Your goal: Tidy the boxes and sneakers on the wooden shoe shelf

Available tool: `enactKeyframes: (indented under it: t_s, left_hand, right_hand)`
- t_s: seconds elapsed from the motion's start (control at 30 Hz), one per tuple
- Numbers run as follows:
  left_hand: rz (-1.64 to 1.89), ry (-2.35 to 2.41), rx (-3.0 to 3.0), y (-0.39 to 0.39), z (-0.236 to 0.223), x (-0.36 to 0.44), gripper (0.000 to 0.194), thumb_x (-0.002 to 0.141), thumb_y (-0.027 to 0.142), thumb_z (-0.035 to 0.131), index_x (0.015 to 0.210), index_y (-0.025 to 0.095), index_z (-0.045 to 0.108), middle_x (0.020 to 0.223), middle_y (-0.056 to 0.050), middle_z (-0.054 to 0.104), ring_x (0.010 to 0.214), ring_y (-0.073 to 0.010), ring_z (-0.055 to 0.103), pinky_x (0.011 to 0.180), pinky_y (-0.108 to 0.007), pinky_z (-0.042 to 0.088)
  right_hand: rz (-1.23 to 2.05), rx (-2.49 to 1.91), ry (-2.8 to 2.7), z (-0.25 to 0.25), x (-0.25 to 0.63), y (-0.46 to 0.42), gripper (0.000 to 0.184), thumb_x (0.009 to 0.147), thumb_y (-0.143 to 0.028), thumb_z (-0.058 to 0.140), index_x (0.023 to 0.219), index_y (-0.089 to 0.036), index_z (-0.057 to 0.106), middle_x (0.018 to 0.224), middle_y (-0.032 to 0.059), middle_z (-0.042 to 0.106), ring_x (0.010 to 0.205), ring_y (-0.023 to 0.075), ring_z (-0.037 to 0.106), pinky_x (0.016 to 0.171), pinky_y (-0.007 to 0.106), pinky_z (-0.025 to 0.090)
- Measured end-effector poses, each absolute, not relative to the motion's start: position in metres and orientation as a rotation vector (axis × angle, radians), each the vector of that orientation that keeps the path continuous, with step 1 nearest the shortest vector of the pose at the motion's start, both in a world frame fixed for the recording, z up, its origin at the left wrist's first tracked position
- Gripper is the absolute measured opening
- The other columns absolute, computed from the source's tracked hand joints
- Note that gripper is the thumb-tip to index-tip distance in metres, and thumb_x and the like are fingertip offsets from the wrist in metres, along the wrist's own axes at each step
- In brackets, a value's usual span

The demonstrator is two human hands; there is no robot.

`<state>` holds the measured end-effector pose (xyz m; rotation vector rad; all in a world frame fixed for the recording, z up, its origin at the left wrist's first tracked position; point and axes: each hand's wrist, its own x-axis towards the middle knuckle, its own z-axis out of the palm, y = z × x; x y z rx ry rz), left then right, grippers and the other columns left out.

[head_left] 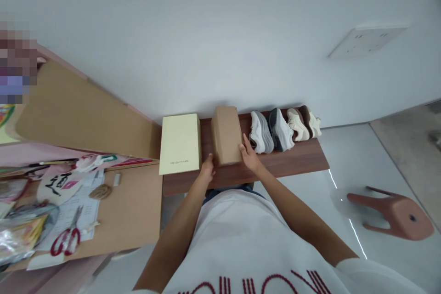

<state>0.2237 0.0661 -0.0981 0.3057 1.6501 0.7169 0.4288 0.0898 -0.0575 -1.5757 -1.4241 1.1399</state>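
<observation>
A plain brown cardboard box (226, 134), oblong and closed, with no print showing on its lid, stood on a low dark wooden bench (292, 161) set against a white wall (220, 32). The left hand (207, 168) pressed flat against the box's near left corner and the right hand (249, 154) lay along its right side, so the box was held between the two open palms.

Just left of it, a gap apart, lay a pale yellow shoebox (180, 143) with small lettering near its front edge, partly overhanging the bench end. On the right, just beside the right hand, four shoes stood in a row with toes to the front: a white sneaker (261, 132), a grey and white sneaker (280, 129), and a pair of cream sneakers (305, 124) with brown trim.

A light wooden desk (134, 211) to the left carried red-handled scissors (67, 239), a ball of twine (100, 191), papers and packets. A large cardboard sheet (79, 110) leaned behind it. The floor (351, 170) was glossy white, and a pink plastic stool (396, 213) lay tipped on its side well to the right. A white socket plate (367, 41) sat on the wall.
</observation>
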Motion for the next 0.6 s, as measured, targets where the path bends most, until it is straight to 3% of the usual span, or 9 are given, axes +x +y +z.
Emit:
enactKeyframes:
  t_s: [0.17,0.3,0.43,0.6]
  left_hand:
    - [0.738,1.556,0.130,0.066,-0.104,0.243,0.050,0.092,0.058,0.065,0.131,0.026,0.061,0.155,-0.014,0.052,0.130,-0.0270,0.062,0.097,-0.041,0.057]
    - [0.878,1.465,0.218,0.067,-0.099,0.248,0.037,0.093,0.052,0.067,0.116,0.024,0.064,0.143,-0.014,0.060,0.126,-0.0242,0.064,0.096,-0.041,0.059]
    - [0.999,1.469,0.320,0.062,-0.090,0.239,0.030,0.095,0.047,0.065,0.113,0.024,0.061,0.137,-0.011,0.063,0.124,-0.0227,0.064,0.095,-0.042,0.060]
    - [1.069,1.586,0.471,0.060,-0.084,0.228,0.042,0.095,0.044,0.064,0.131,0.026,0.054,0.143,-0.012,0.060,0.131,-0.0238,0.060,0.101,-0.042,0.056]
  right_hand:
    - [0.945,-1.651,-1.413,-0.053,0.464,0.091,0.070,0.100,-0.065,0.039,0.149,-0.017,0.055,0.148,0.0163,0.061,0.137,0.0286,0.057,0.116,0.048,0.045]
    - [0.896,-1.698,-1.405,-0.047,0.470,0.094,0.069,0.099,-0.068,0.040,0.138,-0.018,0.067,0.138,0.0155,0.068,0.134,0.0313,0.060,0.116,0.050,0.046]
    - [0.978,-1.746,-1.374,-0.044,0.463,0.099,0.078,0.093,-0.077,0.045,0.139,-0.017,0.066,0.141,0.0163,0.066,0.136,0.0339,0.059,0.118,0.052,0.043]
    - [1.263,-1.730,-1.334,-0.055,0.456,0.102,0.091,0.083,-0.076,0.064,0.151,-0.018,0.053,0.152,0.0167,0.056,0.143,0.0371,0.052,0.118,0.057,0.042]
